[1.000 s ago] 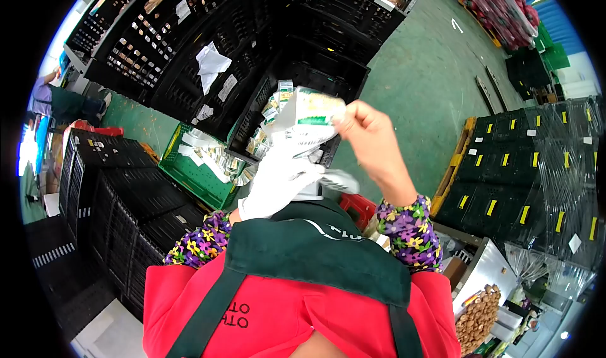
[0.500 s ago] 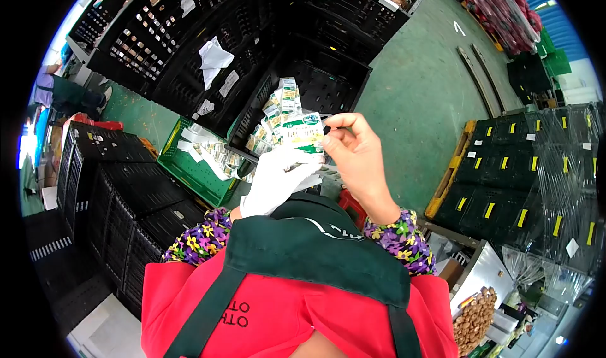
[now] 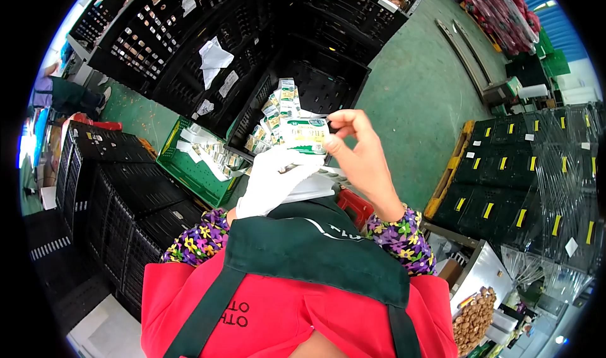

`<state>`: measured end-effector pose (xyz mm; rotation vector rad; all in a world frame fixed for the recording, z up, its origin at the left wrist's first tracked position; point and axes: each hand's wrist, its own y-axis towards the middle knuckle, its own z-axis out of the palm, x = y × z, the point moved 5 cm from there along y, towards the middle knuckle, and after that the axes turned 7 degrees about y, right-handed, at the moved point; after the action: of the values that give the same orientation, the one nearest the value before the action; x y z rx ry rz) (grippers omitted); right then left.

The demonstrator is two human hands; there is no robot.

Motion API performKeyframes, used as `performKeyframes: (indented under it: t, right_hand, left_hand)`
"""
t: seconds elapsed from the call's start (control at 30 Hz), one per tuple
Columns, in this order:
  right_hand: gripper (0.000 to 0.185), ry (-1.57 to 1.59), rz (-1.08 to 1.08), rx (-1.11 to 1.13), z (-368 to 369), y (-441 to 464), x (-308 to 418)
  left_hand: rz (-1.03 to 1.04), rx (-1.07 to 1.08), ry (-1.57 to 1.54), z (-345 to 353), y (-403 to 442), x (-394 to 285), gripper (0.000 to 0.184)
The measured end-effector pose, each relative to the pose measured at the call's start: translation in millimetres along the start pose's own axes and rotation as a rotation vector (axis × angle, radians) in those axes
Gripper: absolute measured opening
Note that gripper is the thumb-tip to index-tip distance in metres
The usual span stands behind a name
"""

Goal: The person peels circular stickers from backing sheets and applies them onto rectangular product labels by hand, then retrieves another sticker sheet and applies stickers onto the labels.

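My left hand, in a white glove, is closed on the lower left edge of a white and green printed label with yellow lettering. My right hand, bare, pinches the label's right edge between thumb and fingertips. Under my hands hangs some white strip or paper, partly hidden by the glove. Just beyond, several similar labels in strips lie in a black crate.
Left of the crate stands a green crate with more label strips. Black crates are stacked at the left, others on a pallet at the right. Mushrooms lie on a metal table at lower right. A person stands at far left.
The held label has tilted and shifted slightly right, and more white strip shows beneath my hands. At the right, the pallet jack's forks have moved up and left, its body now showing.
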<state>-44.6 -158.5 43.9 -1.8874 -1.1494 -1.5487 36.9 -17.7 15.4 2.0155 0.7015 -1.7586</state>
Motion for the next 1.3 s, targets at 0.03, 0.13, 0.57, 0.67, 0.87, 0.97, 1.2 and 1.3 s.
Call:
performKeyframes:
  t: [0.03,0.13,0.57,0.67,0.87,0.97,1.2,1.3]
  right_hand:
    - [0.028,0.098,0.031,0.08,3.3,0.7,-2.8]
    - [0.026,-0.153,0.024,-0.011,-11.6,5.0,-1.0]
    - [0.02,-0.427,-0.123,0.03,-48.0,-31.8,10.2]
    - [0.023,-0.36,0.029,0.152,-52.7,-33.8,-1.6]
    - [0.012,-0.407,-0.289,0.023,-45.0,-19.0,35.9]
    - [0.01,-0.521,-0.349,0.086,-36.5,-14.4,37.8]
    - [0.006,-0.56,-0.669,0.033,-18.4,-24.6,22.5]
    - [0.006,-0.341,-0.733,-0.043,-20.6,-25.2,22.4]
  left_hand:
    - [0.0,0.004,0.0,0.5,-0.1,0.2,0.015]
    - [-0.078,0.029,0.003,1.3,-0.1,4.6,0.016]
    - [-0.039,-0.289,-0.016,-26.1,17.2,-1.5,0.011]
    - [-0.055,-0.286,0.09,-30.4,18.6,6.0,0.01]
    - [0.098,-0.238,-0.147,-12.9,19.4,-10.3,0.008]
    - [0.082,-0.226,-0.082,-14.6,18.5,-10.3,0.008]
    - [0.01,-0.281,-0.107,-23.2,23.3,-4.1,0.008]
    - [-0.074,-0.309,-0.093,-28.1,26.3,11.6,0.009]
